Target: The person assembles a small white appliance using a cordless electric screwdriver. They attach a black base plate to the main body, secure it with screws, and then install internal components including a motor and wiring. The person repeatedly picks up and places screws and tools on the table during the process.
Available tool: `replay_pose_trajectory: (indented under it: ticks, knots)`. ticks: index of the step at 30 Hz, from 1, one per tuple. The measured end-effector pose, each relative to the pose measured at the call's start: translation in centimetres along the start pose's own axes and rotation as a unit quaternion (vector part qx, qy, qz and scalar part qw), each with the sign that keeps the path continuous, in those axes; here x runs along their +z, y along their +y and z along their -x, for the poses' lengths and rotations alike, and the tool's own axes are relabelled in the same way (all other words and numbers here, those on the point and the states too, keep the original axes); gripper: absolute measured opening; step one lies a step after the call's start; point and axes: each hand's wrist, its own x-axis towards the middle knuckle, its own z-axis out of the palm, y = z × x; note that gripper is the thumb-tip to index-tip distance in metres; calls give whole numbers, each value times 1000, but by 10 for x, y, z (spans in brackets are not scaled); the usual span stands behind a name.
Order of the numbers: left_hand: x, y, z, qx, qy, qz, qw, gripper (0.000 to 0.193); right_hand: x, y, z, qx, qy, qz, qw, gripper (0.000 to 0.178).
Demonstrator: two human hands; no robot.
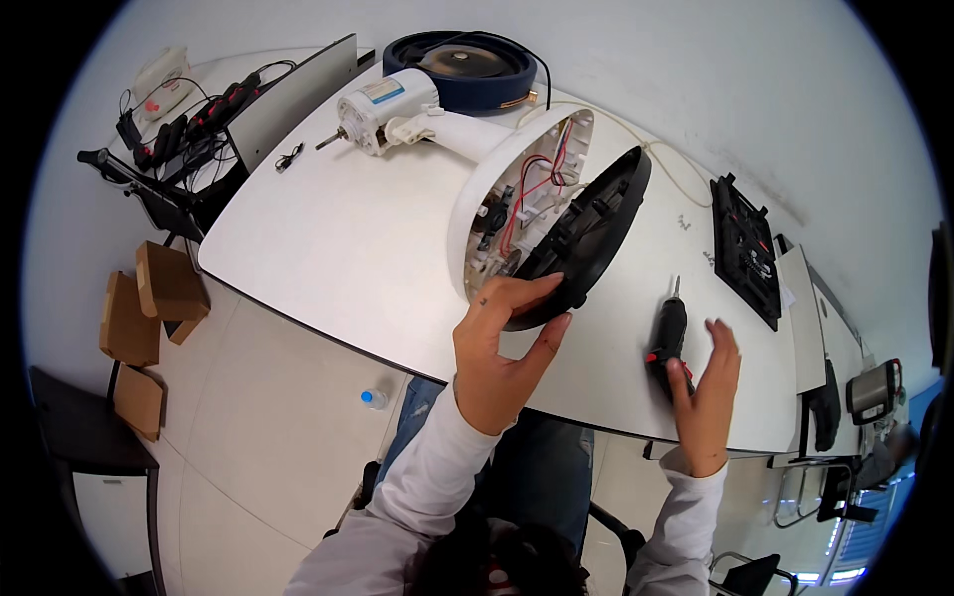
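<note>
A white fan body lies on its side on the table, its motor housing [393, 99] to the left and its round white base [467, 214] toward me. Red, black and blue wires [517, 204] show inside the opened base. My left hand [497, 363] grips the near edge of the round black base cover [606, 233], which stands tilted away from the base's right side. To the right lies a black electric screwdriver [670, 333], bit pointing away from me. Over its handle end my right hand [710, 397] is open, fingers spread; whether the thumb touches it I cannot tell.
Small screws [684, 222] lie near an open black tool case [745, 253] at the right. A dark blue round part [507, 91] sits at the back wall. Cardboard boxes [129, 323] and a blue-capped bottle [373, 399] are left of the table.
</note>
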Motion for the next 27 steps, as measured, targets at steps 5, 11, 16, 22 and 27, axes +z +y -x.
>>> replay_pose_trajectory:
  ticks: [5, 11, 16, 22, 27]
  knots:
    - [0, 0, -1, -1, 15, 21, 1000, 31, -42, -61, -84, -118, 74, -156, 978, 47]
    - [6, 0, -1, 30, 48, 7, 998, 31, -20, -126, -223, -254, -40, -110, 960, 48]
    - [1, -4, -4, 58, 49, 3, 997, 30, 18, -193, -277, -206, -303, 98, 925, 57]
    - [-5, -6, -5, 45, 50, 21, 998, 32, 56, -241, -309, -230, -411, 209, 857, 71]
    - [0, -10, -4, 56, 35, 42, 997, 34, 98, -238, -328, -173, -542, 193, 800, 90]
